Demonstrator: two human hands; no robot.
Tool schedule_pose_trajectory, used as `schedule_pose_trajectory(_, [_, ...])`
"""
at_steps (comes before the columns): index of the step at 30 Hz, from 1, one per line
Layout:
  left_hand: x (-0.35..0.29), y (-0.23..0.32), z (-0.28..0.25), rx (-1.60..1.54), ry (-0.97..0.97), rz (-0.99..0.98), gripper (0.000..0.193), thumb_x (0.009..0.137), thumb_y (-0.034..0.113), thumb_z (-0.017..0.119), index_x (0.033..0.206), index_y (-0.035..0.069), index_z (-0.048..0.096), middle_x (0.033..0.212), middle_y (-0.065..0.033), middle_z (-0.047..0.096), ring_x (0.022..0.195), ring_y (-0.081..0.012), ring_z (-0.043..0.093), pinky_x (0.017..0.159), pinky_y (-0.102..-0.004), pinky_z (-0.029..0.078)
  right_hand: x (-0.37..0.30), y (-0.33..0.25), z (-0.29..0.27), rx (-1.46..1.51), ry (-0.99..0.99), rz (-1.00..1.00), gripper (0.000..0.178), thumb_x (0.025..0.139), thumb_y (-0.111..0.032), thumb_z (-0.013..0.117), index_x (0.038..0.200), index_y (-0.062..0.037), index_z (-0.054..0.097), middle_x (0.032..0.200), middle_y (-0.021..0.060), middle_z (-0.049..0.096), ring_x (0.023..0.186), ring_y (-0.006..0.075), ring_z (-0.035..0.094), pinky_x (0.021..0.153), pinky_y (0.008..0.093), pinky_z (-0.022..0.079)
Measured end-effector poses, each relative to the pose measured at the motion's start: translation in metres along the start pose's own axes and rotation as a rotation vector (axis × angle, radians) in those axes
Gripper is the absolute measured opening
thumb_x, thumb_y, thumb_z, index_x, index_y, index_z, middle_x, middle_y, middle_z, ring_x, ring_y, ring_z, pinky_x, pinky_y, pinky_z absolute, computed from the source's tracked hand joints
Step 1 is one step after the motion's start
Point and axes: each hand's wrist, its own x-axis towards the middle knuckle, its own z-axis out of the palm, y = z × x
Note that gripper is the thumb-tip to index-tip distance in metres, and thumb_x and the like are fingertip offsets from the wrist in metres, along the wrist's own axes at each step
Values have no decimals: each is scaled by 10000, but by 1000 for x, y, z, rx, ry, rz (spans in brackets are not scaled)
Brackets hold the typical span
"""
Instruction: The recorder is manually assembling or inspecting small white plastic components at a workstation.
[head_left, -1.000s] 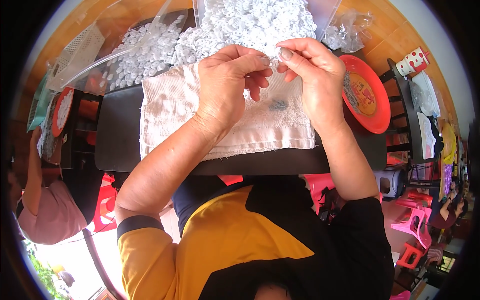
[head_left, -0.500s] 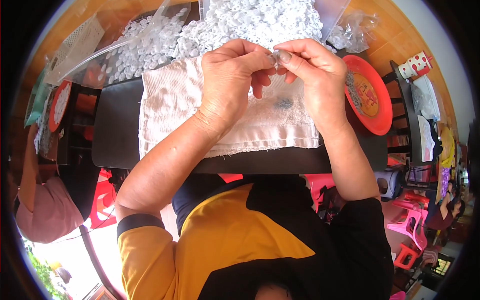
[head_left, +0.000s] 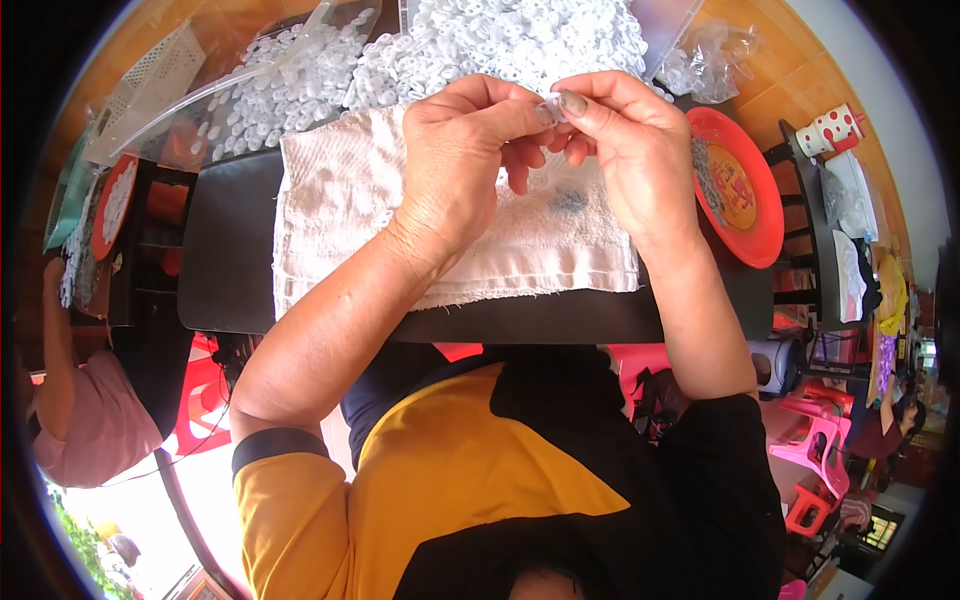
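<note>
My left hand [head_left: 455,155] and my right hand [head_left: 640,140] meet over a pale towel [head_left: 340,220], thumbs and forefingers pinched together. Between the fingertips shows a small white plastic piece [head_left: 557,101], mostly covered by them. Both thumbs look grey at the tips. Just beyond my hands a large heap of white plastic pieces [head_left: 520,45] is piled up, many of them with a hole. Beneath the hands, a small cluster of grey bits [head_left: 568,201] lies on the towel, too fine to make out.
A red plate [head_left: 765,235] with more grey bits stands right of the towel on the dark table [head_left: 230,250]. Beyond it are a crumpled clear bag [head_left: 715,60] and a dotted cup [head_left: 832,133]. At the left, a person in a pink top [head_left: 100,420] sits near another red plate [head_left: 117,208].
More of the white piece now shows between my fingertips, and my right thumb has tilted slightly. Both hands stay nearly in place. The view has shifted a little.
</note>
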Motion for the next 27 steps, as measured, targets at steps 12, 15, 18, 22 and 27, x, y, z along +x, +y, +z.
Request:
schedule_pose_trajectory(12, [1, 1, -3, 4, 5, 19, 61, 807, 16, 655, 809, -39, 629, 707, -117, 658, 572, -136, 603, 432, -240, 432, -2, 0, -1, -66, -16, -48, 191, 917, -81, 616, 1058, 40, 657, 898, 82, 681, 766, 143, 648, 641, 238, 452])
schedule_pose_trajectory(15, [2, 1, -4, 8, 0, 23, 51, 816, 10, 651, 822, -38, 632, 724, -115, 663, 590, -139, 616, 441, -241, 440, -2, 0, -2, -3, 1, 13, 196, 923, -109, 618, 1036, 47, 655, 879, 85, 676, 753, 146, 640, 644, 242, 451])
schedule_pose_trajectory(18, [2, -1, -4, 6, -18, 35, 48, 835, 7, 648, 848, -38, 635, 752, -116, 670, 602, -141, 623, 452, -239, 450, -2, -3, -5, -18, -52, 48, 199, 929, -138, 618, 1003, 43, 653, 843, 83, 665, 730, 149, 629, 641, 247, 453])
schedule_pose_trajectory(22, [2, 1, -3, -23, -96, 49, 98, 859, 9, 662, 936, -51, 652, 781, -116, 675, 603, -137, 617, 460, -227, 458, -1, -8, -8, -18, -57, 40, 201, 940, -156, 606, 971, 38, 648, 794, 74, 648, 700, 141, 616, 623, 239, 449])
schedule_pose_trajectory(27, [1, 4, -5, 37, -209, 23, 258, 835, 18, 702, 1078, -48, 645, 830, -105, 677, 640, -129, 610, 481, -232, 466, -1, -11, -17, -21, -87, 49, 185, 911, -161, 619, 916, 16, 676, 752, 43, 653, 655, 95, 609, 556, 212, 442])
